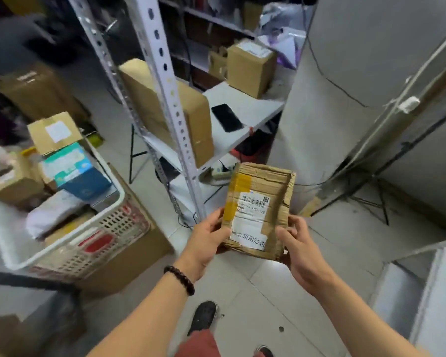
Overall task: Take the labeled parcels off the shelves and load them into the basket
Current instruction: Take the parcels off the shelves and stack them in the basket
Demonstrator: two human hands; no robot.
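A small brown taped parcel (259, 210) with a white barcode label and yellow tape is held up in front of me, over the tiled floor. My left hand (206, 238) grips its lower left edge, thumb on the front. My right hand (298, 243) grips its lower right edge. The white plastic basket (108, 217) stands at the left, holding several parcels, among them a blue box (75, 171) and a labeled cardboard box (54, 132). On the metal shelf (245, 109) a tall cardboard box (165, 112) and another labeled carton (250, 67) remain.
A perforated steel shelf upright (170, 99) rises between basket and parcel. A black phone (227, 117) lies on the shelf. A grey pillar (345, 99) stands to the right, with cables and a tripod leg at its base. A large cardboard box (129, 256) props the basket.
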